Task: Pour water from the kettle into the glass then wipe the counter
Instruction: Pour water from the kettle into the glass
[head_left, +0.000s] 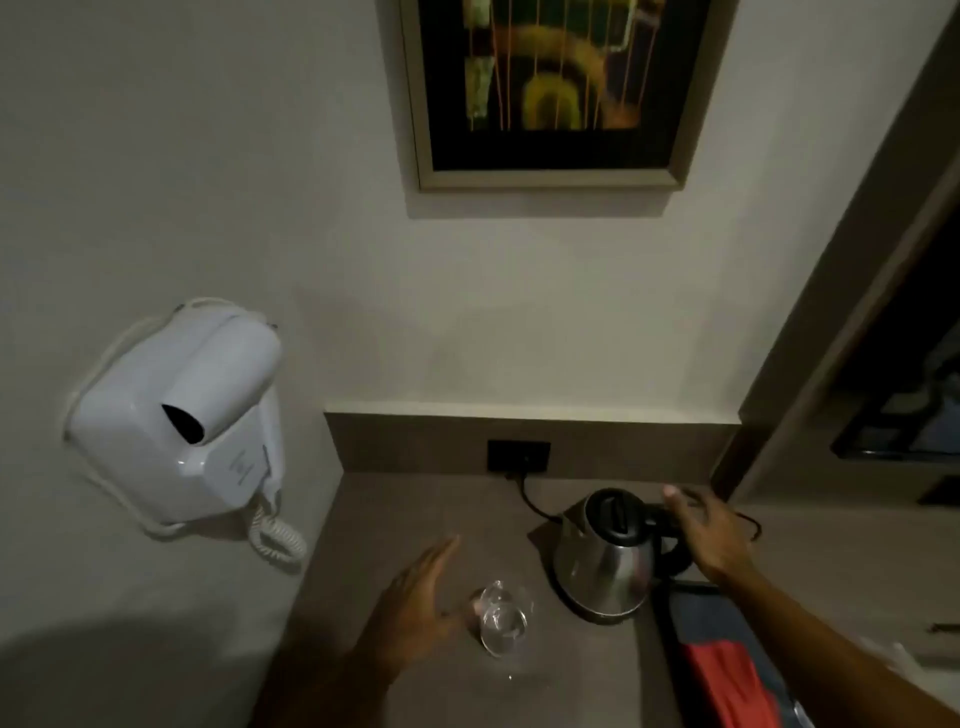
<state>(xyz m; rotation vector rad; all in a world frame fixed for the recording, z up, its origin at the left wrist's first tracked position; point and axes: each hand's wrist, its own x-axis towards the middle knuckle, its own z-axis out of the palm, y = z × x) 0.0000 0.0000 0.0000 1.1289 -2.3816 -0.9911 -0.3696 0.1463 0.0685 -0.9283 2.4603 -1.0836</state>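
Note:
A steel kettle (605, 564) with a black lid stands upright on the brown counter (405, 519), its black handle turned to the right. My right hand (709, 535) hovers open just over that handle, fingers spread, not gripping it. A clear glass (501, 621) stands in front of the kettle, to its left. My left hand (421, 597) is open beside the glass on its left, palm facing it, the thumb near the glass's side; whether they touch I cannot tell.
A black cord runs from the kettle to a dark wall socket (518, 456). A white wall-mounted hair dryer (182, 421) hangs at the left. A framed picture (550, 88) is above. A red and dark cloth (727, 660) lies at the counter's right edge.

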